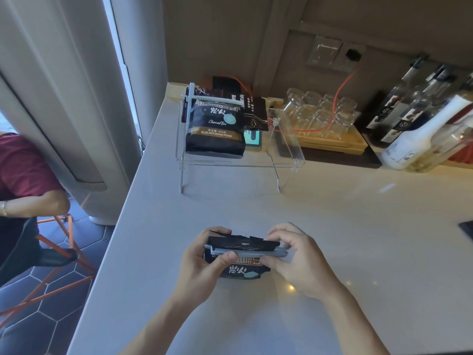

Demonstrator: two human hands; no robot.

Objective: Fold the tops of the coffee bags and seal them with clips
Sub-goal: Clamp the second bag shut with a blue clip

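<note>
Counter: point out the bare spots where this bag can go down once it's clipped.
Bare counter lies between the hands and the clear rack, and widely to the right of the hands. The strip left of the rack is free too. The back right is crowded: glasses and bottles.

The left hand [204, 262] and right hand [294, 260] are covering both ends of the coffee bag [239, 270], and the grey clip [245, 251] is hiding its fold line. The counter's [332, 226] right edge is running out of frame. Bottle labels [407, 124] are reading too blurred.
</note>
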